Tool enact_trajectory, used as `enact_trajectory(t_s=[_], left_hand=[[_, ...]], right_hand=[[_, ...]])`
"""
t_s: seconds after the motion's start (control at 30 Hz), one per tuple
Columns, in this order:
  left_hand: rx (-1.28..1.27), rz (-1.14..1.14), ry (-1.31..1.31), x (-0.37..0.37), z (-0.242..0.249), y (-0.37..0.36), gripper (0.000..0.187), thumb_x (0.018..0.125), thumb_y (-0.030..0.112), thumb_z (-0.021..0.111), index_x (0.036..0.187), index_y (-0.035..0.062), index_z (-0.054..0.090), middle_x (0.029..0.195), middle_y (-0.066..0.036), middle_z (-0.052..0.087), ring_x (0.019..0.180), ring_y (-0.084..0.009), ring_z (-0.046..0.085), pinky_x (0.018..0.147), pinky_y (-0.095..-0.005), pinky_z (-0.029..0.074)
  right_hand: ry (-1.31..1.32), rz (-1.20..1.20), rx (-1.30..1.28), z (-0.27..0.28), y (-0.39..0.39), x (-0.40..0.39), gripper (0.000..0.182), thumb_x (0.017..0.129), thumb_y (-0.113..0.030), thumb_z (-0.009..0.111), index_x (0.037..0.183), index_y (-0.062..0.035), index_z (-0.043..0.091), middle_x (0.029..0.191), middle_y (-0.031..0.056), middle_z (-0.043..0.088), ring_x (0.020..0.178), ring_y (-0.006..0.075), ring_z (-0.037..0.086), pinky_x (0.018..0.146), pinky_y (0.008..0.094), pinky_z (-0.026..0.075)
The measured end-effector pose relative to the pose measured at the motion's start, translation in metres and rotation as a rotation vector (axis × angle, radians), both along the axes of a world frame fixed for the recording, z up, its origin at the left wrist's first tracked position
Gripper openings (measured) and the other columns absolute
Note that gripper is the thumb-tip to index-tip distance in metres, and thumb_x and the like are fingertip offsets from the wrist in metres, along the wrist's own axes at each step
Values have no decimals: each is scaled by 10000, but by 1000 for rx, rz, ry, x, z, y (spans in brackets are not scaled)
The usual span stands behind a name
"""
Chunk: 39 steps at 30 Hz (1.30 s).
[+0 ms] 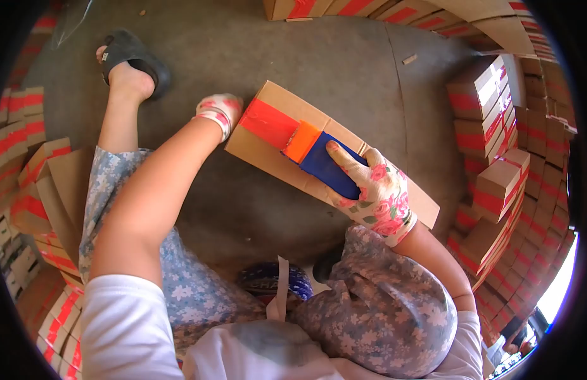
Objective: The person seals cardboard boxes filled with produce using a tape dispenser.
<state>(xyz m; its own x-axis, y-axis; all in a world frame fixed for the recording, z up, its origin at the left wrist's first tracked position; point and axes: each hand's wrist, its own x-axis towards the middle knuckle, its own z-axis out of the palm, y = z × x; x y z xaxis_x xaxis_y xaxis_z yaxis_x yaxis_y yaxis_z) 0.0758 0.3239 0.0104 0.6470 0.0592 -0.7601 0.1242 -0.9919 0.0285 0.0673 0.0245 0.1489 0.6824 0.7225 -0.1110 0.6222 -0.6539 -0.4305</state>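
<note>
A long cardboard box (407, 197) lies at a slant in front of me, with red tape (268, 122) across its left part. My right hand (381, 197), in a floral glove, is closed around a blue tape dispenser (328, 161) resting on the box top. The orange end (301, 141) of the dispenser meets the red tape. At the box's left end is my left hand (221, 113), also gloved. It touches or nearly touches that end, and its fingers are mostly hidden.
Stacks of red-taped boxes stand at the right (490, 183), along the top (350, 7) and at the left (27, 164). My leg with a dark clog (133, 60) stretches out at the upper left. Small scraps (409, 59) lie on the concrete floor (331, 57).
</note>
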Motion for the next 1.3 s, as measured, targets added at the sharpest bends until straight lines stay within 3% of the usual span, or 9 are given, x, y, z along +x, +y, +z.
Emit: enact_trajectory(t_s=[0.1, 0.2, 0.23, 0.37, 0.5, 0.53, 0.77, 1.17, 1.3], left_hand=[[-431, 608, -404, 19, 36, -6, 511, 986, 465, 406, 1252, 80, 612, 1230, -203, 627, 1152, -371, 590, 960, -438, 488], [-9, 362, -636, -8, 43, -76, 582, 976, 541, 410, 1446, 197, 396, 1411, -184, 488, 1198, -375, 562, 975, -443, 470], [-64, 417, -582, -7, 48, -75, 571, 982, 537, 393, 1467, 238, 355, 1479, -168, 408, 1203, -387, 555, 977, -463, 470], [-11, 349, -695, -16, 42, -69, 552, 991, 516, 387, 1464, 233, 370, 1478, -158, 410, 1215, -377, 542, 970, -452, 475], [382, 24, -873, -24, 23, -57, 550, 991, 461, 422, 1493, 250, 346, 1536, -126, 334, 1402, -347, 334, 1118, -514, 289], [388, -4, -860, -25, 23, -59, 561, 992, 450, 414, 1507, 244, 327, 1566, -105, 286, 1448, -333, 242, 1153, -546, 189], [-50, -350, -716, -32, 52, -238, 566, 981, 418, 426, 1504, 221, 334, 1569, -81, 289, 1454, -302, 236, 1186, -521, 132], [27, -370, -813, -56, 57, -204, 615, 928, 343, 537, 1488, 157, 364, 1542, -98, 322, 1426, -302, 279, 1180, -522, 146], [-46, -476, -697, -67, 63, -300, 682, 922, 465, 508, 1503, 151, 336, 1555, -70, 310, 1440, -282, 259, 1190, -532, 109]], right_hand=[[27, 12, -9, -2, -1, 3, 691, 703, -281, 769, 1360, -262, 556, 871, 189, 544, 711, 342, 628, 598, 435, 517], [60, 18, 38, -1, -2, 2, 639, 729, -300, 745, 1342, -260, 566, 842, 184, 547, 698, 349, 623, 599, 438, 519], [83, 29, 63, -2, -6, 2, 638, 736, -305, 744, 1345, -261, 561, 833, 175, 552, 697, 347, 623, 603, 438, 521], [127, 43, -169, 20, -90, -2, 664, 742, -320, 754, 1366, -265, 534, 905, 161, 593, 768, 323, 647, 648, 422, 539], [60, 23, -268, 32, -197, -13, 667, 746, -316, 751, 1373, -269, 530, 983, 171, 596, 843, 332, 651, 687, 413, 541], [38, 58, -223, 28, -216, -19, 667, 749, -316, 748, 1377, -271, 527, 999, 171, 593, 859, 337, 650, 698, 410, 541], [215, 24, -313, 26, -206, -29, 675, 771, -307, 719, 1408, -300, 495, 979, 188, 576, 834, 345, 635, 711, 422, 524], [95, 8, -183, 6, -312, -61, 650, 664, -214, 784, 1285, -301, 611, 834, 93, 529, 734, 292, 593, 633, 404, 507], [51, 1, -91, 5, -307, -66, 685, 669, -215, 785, 1318, -309, 586, 819, 91, 507, 725, 285, 586, 628, 406, 497]])
